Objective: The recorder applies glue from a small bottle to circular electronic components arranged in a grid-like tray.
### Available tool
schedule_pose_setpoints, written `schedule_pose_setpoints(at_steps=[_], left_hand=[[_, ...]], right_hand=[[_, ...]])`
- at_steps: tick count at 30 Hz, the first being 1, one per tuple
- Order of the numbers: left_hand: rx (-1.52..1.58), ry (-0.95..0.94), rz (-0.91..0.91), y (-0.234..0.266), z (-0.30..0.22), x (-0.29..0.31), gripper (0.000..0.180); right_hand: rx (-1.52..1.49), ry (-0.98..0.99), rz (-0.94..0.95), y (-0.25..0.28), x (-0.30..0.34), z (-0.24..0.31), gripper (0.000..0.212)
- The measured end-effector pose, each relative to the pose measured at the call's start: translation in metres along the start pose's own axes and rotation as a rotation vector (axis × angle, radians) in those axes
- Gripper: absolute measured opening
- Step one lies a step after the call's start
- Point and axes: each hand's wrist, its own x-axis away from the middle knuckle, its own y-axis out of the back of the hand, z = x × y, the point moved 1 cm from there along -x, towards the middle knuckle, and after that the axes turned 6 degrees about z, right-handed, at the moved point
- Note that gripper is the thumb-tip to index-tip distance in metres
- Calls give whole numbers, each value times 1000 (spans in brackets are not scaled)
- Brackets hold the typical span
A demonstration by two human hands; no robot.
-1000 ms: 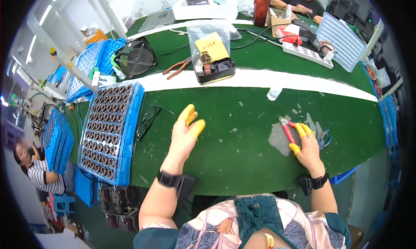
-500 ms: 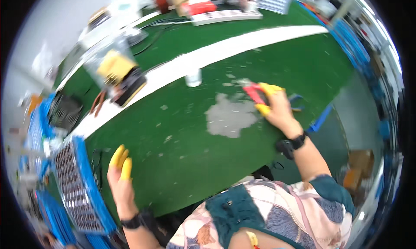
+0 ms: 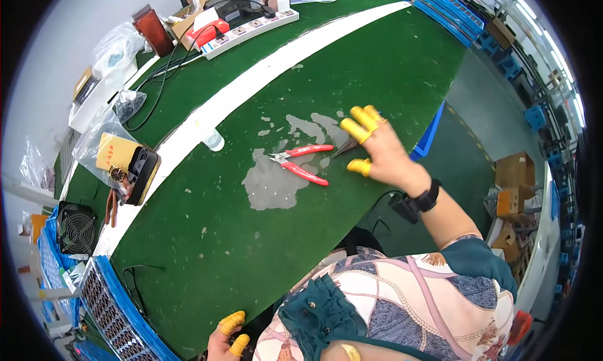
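Note:
Red-handled side cutters [image 3: 300,160] lie spread on the green mat [image 3: 188,260], jaws over a grey worn patch. To their right, my right hand [image 3: 384,148] is open just above the mat, yellow finger cots on thumb and fingers. The dark pointed jaws of pliers [image 3: 344,148] show between thumb and fingers; the hand hides their handles. My left hand [image 3: 225,337] is at the near table edge, open and holding nothing, with yellow cots on the visible fingertips and its lower part out of view.
A small translucent bottle [image 3: 214,140] stands by the white strip. Farther left is a plastic bag [image 3: 100,141] beside a black holder [image 3: 143,175]. A power strip [image 3: 251,31] sits at the back. Blue-edged trays [image 3: 119,317] stand left, next to a black fan [image 3: 76,228].
My right hand has let go of the red-handled cutters, which now lie on the mat, and is over the dark-jawed pliers. My left hand has drawn back to the near edge. The view has turned.

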Motion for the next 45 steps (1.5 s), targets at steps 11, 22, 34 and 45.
schedule_pose_setpoints(at_steps=[11,22,34,45], left_hand=[[392,45,223,3,21,22,42],[151,651,93,-11,221,129,25],[-21,275,-631,4,232,69,20],[-677,-42,-834,34,95,56,9]], right_hand=[[20,-176,-80,-20,-5,-66,48],[196,35,118,37,-69,-22,55],[-1303,-54,348,-66,-161,110,69],[-751,-84,5,-124,-166,125,69]])
